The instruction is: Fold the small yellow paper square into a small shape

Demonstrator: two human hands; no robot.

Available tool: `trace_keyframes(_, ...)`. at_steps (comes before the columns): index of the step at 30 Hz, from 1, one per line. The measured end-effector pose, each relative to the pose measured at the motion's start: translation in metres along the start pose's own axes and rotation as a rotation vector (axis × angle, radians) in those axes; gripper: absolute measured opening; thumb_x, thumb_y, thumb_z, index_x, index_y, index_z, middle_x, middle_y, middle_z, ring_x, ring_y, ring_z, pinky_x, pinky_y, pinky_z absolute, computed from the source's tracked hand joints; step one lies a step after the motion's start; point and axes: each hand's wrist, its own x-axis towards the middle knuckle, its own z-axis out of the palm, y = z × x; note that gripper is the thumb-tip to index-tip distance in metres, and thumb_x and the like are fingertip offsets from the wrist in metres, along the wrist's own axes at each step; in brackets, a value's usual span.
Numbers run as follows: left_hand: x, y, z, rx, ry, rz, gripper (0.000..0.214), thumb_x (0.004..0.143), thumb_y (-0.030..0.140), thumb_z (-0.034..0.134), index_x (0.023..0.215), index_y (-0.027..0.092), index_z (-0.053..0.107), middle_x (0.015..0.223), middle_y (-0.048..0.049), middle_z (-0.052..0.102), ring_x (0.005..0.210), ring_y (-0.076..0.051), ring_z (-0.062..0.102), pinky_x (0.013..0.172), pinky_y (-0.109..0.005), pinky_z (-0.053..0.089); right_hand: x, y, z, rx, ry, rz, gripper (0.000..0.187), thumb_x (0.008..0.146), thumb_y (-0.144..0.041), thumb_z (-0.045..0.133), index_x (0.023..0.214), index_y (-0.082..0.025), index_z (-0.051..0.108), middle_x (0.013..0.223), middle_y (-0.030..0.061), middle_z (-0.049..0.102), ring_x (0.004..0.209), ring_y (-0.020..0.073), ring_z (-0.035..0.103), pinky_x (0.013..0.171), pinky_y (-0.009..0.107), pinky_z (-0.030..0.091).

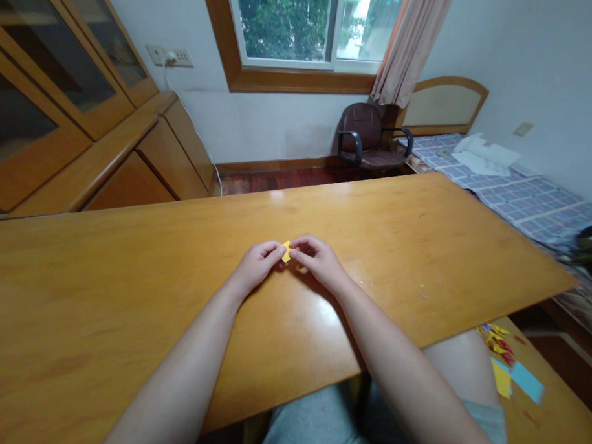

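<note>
A small folded piece of yellow paper (287, 251) is pinched between both my hands just above the wooden table (128, 294). My left hand (256, 264) grips its left side with fingers curled shut. My right hand (318, 260) holds its right side, fingertips pressed together on it. Both forearms reach in from the near edge of the table, and most of the paper is hidden by my fingers.
Coloured paper pieces (507, 359) lie on a lower wooden surface at the right. A dark office chair (369, 139) stands under the window beyond the table. A bed (530, 191) runs along the right wall, wooden cabinets (76, 111) along the left.
</note>
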Motion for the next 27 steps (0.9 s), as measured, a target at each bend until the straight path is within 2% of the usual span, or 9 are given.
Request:
trace_keyframes(6,-0.0015,0.0005,-0.0003,0.036,-0.021,-0.013,0.023,0.08,0.039,0.063,0.083,0.017,0.066,0.071,-0.0018,0.067,0.066,-0.016,0.061,0.064,-0.025,0.047,0.0011,0.0007,0.0002,-0.005,0.043,-0.019,0.019,0.078,-0.033,0.069,0.092,-0.02,0.066,0.08,0.0007,0.064,0.071,0.0128,0.058,0.064,0.025,0.046)
trace_keyframes(12,-0.0008,0.0012,0.0009,0.052,-0.003,-0.033,0.028,0.082,0.043,0.062,0.077,0.016,0.067,0.071,-0.0046,0.07,0.065,-0.016,0.063,0.064,-0.026,0.048,0.0013,-0.0026,0.0007,-0.025,0.052,0.013,0.015,0.077,-0.032,0.068,0.085,-0.019,0.063,0.076,-0.0004,0.062,0.067,0.0124,0.056,0.061,0.024,0.046)
trace_keyframes(17,-0.0006,-0.0002,0.0013,0.074,-0.016,-0.055,0.033,0.085,0.046,0.059,0.074,0.016,0.067,0.071,-0.0044,0.071,0.066,-0.016,0.064,0.066,-0.026,0.049,0.0032,0.0003,-0.0001,-0.051,0.049,-0.058,0.016,0.078,-0.032,0.069,0.079,-0.018,0.061,0.081,0.0,0.061,0.07,0.0118,0.059,0.065,0.024,0.046)
trace_keyframes(27,-0.001,0.0032,0.0017,0.141,-0.036,-0.049,0.033,0.086,0.042,0.056,0.071,0.016,0.067,0.071,-0.0045,0.072,0.068,-0.017,0.066,0.069,-0.027,0.049,0.0029,0.006,0.0006,0.003,0.042,0.057,0.018,0.078,-0.035,0.067,0.081,-0.019,0.058,0.069,-0.0019,0.061,0.059,0.0116,0.056,0.056,0.023,0.046)
